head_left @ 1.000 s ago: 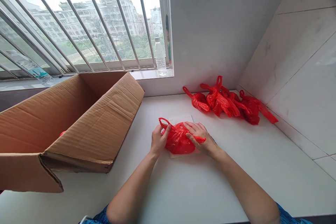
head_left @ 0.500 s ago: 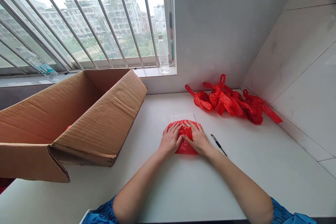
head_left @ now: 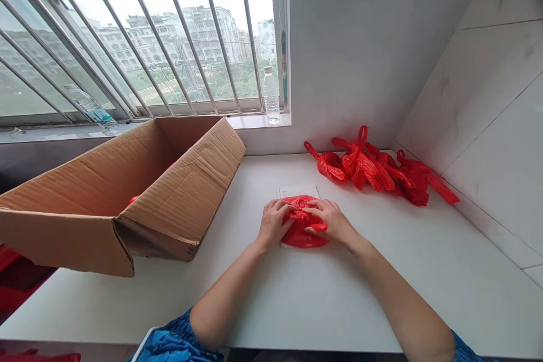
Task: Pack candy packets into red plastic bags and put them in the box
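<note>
A crumpled red plastic bag [head_left: 306, 236] lies on the white table in front of me, bunched up in its middle. My left hand [head_left: 274, 223] has its fingers curled onto the bag's left side. From the right, my right hand [head_left: 333, 220] grips the bunched plastic, fingers bent and thumb beneath. Under the bag lies a flat white rectangular piece [head_left: 298, 190], mostly covered, its far edge showing. Whatever the bag may contain is hidden.
To the left stands a long open cardboard box [head_left: 182, 192] with something red inside. Several tied red plastic bags [head_left: 367, 164] lie against the back wall. One clear bottle [head_left: 271, 96] stands on the barred window's sill; another bottle [head_left: 99, 116] leans farther left.
My hands were lying flat on the bag; now their fingers are curled and the plastic is gathered between them. The black pen has gone out of sight near my right forearm. The view has shifted slightly.
</note>
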A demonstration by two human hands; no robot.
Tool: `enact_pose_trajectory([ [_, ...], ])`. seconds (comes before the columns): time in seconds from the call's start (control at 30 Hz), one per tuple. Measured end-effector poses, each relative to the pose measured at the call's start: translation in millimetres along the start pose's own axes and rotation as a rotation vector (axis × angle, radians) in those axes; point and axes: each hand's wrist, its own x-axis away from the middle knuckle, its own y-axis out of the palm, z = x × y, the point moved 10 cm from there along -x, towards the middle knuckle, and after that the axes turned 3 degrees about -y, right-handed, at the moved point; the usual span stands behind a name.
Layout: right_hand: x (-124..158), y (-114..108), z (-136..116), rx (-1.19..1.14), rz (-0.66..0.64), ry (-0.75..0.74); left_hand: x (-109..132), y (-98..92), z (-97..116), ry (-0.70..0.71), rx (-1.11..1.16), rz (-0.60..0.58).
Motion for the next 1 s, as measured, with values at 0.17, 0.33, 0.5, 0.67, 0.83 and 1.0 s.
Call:
enact_pose_trajectory([
  [0.17, 4.9, -41.8, -22.7, -0.362, 0.126, 0.043, 5.3, -41.8, 27.1, -0.003, 0.124, 0.0],
  [0.33, 11.8, -53.3, -60.2, -0.727, 0.094, 0.138, 23.2, -68.9, 77.4, 0.086, 0.052, -0.135],
  [0.5, 23.9, -56.7, -97.4, -0.839, 0.101, -0.003, 51.4, -90.9, 103.2, 0.118, -0.064, -0.24],
  [0.67, 44.2, -57.6, -81.7, -0.769, 0.125, -0.01, 79.0, -214.8, 78.4, -0.058, -0.032, 0.025],
  [0.83, 58.1, -24.2, -57.0, -0.617, -0.059, 0.143, 130.6, -407.3, 20.7, -0.318, -0.019, 0.948],
  [1.0, 78.1, 19.1, -79.9, -0.484, -0.13, 0.043, 128.3, -499.1, -11.1, -0.312, -0.361, 1.145],
])
